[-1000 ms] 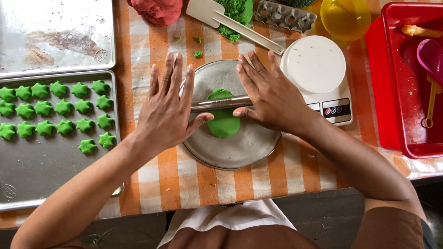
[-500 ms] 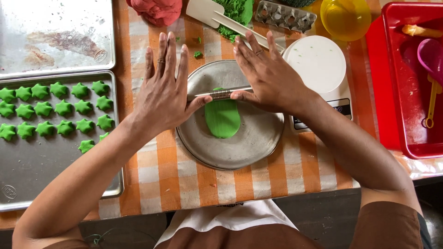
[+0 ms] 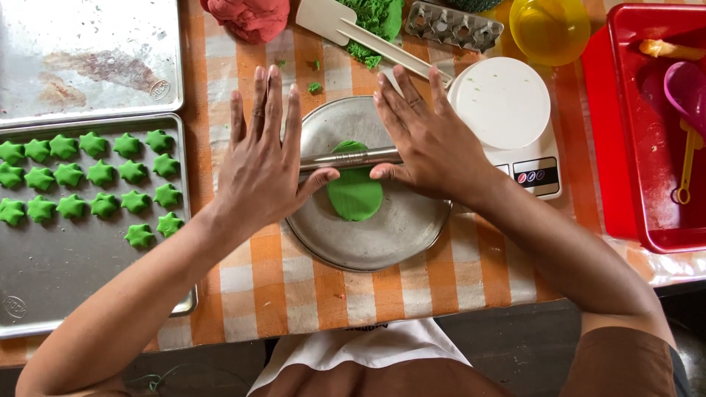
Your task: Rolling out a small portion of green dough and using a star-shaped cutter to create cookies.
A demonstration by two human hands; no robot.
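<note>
A flat oval of green dough point(image 3: 356, 195) lies on a round metal plate point(image 3: 382, 239) in the middle of the table. A thin metal rolling pin point(image 3: 347, 158) lies across the far part of the dough. My left hand point(image 3: 261, 162) presses flat on the pin's left end, fingers spread and pointing away from me. My right hand point(image 3: 430, 140) presses flat on its right end in the same way. Most of the pin is hidden under my palms.
A baking tray point(image 3: 81, 283) at left holds several green star-shaped dough pieces point(image 3: 95, 176); another tray point(image 3: 88, 55) lies behind it. Behind the plate are red dough point(image 3: 250, 16), a white spatula point(image 3: 346, 26), green dough point(image 3: 379, 18), a metal mould point(image 3: 452, 26), a yellow bowl point(image 3: 548, 26). A white kitchen scale point(image 3: 507, 110) and red bin point(image 3: 654, 132) stand right.
Both hands have rolled the pin away from me, from the middle of the dough to its far end, then slightly back. The dough looks longer and flatter.
</note>
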